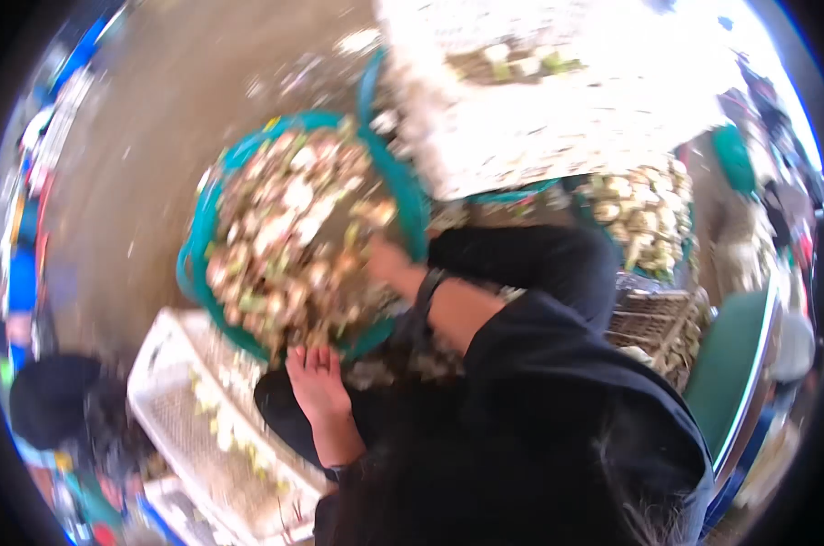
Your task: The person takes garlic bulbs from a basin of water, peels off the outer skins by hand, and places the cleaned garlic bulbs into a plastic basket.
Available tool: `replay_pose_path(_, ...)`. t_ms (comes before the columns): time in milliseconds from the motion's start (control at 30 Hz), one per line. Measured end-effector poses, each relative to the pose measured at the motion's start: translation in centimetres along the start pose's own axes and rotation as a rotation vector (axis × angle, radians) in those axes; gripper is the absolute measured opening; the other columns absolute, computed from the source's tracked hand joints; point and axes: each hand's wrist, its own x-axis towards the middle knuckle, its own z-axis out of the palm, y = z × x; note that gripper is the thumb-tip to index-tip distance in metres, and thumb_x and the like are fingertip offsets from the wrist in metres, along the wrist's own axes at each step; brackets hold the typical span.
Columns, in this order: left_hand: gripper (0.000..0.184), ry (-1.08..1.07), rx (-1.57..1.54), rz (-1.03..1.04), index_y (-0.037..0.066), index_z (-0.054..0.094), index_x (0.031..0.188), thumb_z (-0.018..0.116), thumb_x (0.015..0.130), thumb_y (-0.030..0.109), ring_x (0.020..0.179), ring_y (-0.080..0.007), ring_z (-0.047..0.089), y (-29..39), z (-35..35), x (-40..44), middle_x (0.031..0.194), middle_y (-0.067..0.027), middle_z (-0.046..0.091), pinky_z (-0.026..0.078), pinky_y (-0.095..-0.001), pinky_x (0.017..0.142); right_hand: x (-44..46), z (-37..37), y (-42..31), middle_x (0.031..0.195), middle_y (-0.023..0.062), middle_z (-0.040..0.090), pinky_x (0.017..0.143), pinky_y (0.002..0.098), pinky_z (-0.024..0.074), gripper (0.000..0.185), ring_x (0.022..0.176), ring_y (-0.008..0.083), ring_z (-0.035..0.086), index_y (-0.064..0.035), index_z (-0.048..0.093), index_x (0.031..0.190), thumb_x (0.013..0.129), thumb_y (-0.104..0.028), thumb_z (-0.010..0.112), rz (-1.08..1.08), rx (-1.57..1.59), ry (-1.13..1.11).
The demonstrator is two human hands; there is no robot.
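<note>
A round teal basket (194, 238) holds a heap of pinkish-white bulbs (276, 227), which look like onions or garlic with dry skins and some green bits. My left hand (319, 389) is at the near rim, back upward, its short-looking fingers slightly apart. No held thing shows there, though the fingertips lie close to the bulbs. Inside the basket's right side, my right hand (390, 262) is smeared by motion beside a yellowish bulb (376, 212). Whether it grips anything is unclear. A dark band circles my right wrist.
A white plastic crate (171, 364) with pale scraps stands at lower left. Peeled whitish bulbs (639, 214) fill another container at right. A bright white crate (512, 136) stands ahead, a brown woven crate (653, 323) near my leg. A dark-clothed person (94, 409) is at far left.
</note>
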Motion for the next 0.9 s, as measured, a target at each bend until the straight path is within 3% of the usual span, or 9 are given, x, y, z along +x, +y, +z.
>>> replay_pose_path(67,0.059,-0.009,0.232,-0.161,0.009,0.028,0.127,0.047,0.085,0.046,0.094,-0.0188,0.044,-2.5,3.8,0.5,0.11,-0.0089,0.042,0.037,-0.0354,0.086,-1.6,0.3,-0.4,0.105,0.0181,0.053,0.085,0.0362,0.0409,0.042,0.097,0.0285,0.051,-0.0042,0.047,0.116,0.076,-0.019,0.051,-0.569,-0.491,-0.075)
replay_pose_path(167,0.05,-0.087,0.206,-0.215,0.009,0.046,0.115,0.04,0.087,0.05,0.075,-0.0153,0.051,-4.6,8.3,-0.2,0.089,-0.0087,0.055,0.042,-0.0277,0.073,-8.5,-1.6,-4.5,0.109,0.0159,0.052,0.089,0.0382,0.0393,0.037,0.104,0.0282,0.048,-0.0059,0.054,0.11,0.076,-0.02,0.057,-0.657,0.483,0.408)
replay_pose_path(333,0.046,-0.315,0.568,-0.075,0.003,0.057,0.088,0.044,0.087,0.047,0.055,-0.0141,0.054,-5.7,2.0,7.7,0.065,-0.0033,0.058,0.041,-0.0247,0.05,-14.1,-10.3,-6.6,0.077,0.0141,0.06,0.065,0.0418,0.0467,0.016,0.072,0.0339,0.058,-0.0037,0.059,0.07,0.074,-0.018,0.053,-0.697,-0.285,-0.2)
replay_pose_path(400,0.045,-0.596,0.634,0.12,0.001,0.057,0.083,0.046,0.087,0.044,0.06,-0.0133,0.055,-7.5,-1.9,11.7,0.068,-0.0057,0.059,0.041,-0.0246,0.053,-14.3,-9.6,-5.8,0.065,0.0137,0.059,0.058,0.0429,0.0467,0.018,0.064,0.0337,0.059,-0.0054,0.06,0.061,0.071,-0.018,0.053,-0.834,-0.222,-0.12)
replay_pose_path(433,0.044,-0.41,0.912,0.418,-0.001,0.057,0.079,0.047,0.087,0.04,0.059,-0.0116,0.052,-5.9,1.1,6.8,0.067,-0.0055,0.057,0.041,-0.024,0.053,-14.6,-9.8,-5.8,0.065,0.0148,0.06,0.057,0.0427,0.0468,0.018,0.064,0.0341,0.059,-0.0049,0.06,0.061,0.07,-0.019,0.054,-0.889,-0.267,-0.162)
replay_pose_path(500,0.042,-0.436,0.86,0.35,-0.002,0.057,0.08,0.047,0.088,0.038,0.059,-0.0113,0.052,-5.0,1.7,4.9,0.068,-0.0061,0.057,0.041,-0.0246,0.053,-15.6,-10.1,-6.1,0.065,0.0158,0.06,0.056,0.0426,0.047,0.018,0.063,0.0345,0.059,-0.0045,0.06,0.061,0.069,-0.02,0.054,-0.953,-0.305,-0.205)
replay_pose_path(667,0.033,-0.508,0.865,0.151,-0.004,0.057,0.084,0.047,0.089,0.027,0.066,-0.0113,0.052,-3.1,2.8,2.1,0.073,-0.0066,0.058,0.042,-0.0252,0.058,-16.6,-10.0,-6.6,0.063,0.0198,0.059,0.056,0.04,0.0482,0.028,0.061,0.0346,0.058,0.0043,0.058,0.063,0.07,-0.023,0.058,-0.636,-0.144,-0.238)
replay_pose_path(767,0.029,-0.556,1.119,0.52,-0.004,0.054,0.104,0.046,0.086,0.018,0.082,-0.0151,0.053,-3.1,3.9,-0.2,0.091,-0.0083,0.057,0.043,-0.0275,0.074,-14.4,-7.1,-2.8,0.064,0.0194,0.058,0.058,0.0402,0.0482,0.03,0.06,0.0304,0.059,0.0046,0.059,0.07,0.074,-0.025,0.059,-0.098,0.442,-0.627)
replay_pose_path(900,0.038,-0.571,0.83,0.603,-0.002,0.044,0.12,0.046,0.087,0.018,0.089,-0.0171,0.053,-2.7,4.5,-1.0,0.103,-0.0114,0.055,0.042,-0.0295,0.08,-16.5,-8.0,-4.1,0.063,0.0149,0.059,0.058,0.0361,0.0482,0.028,0.058,0.0231,0.059,0.0019,0.06,0.072,0.078,-0.025,0.056,0.128,0.92,-0.602)
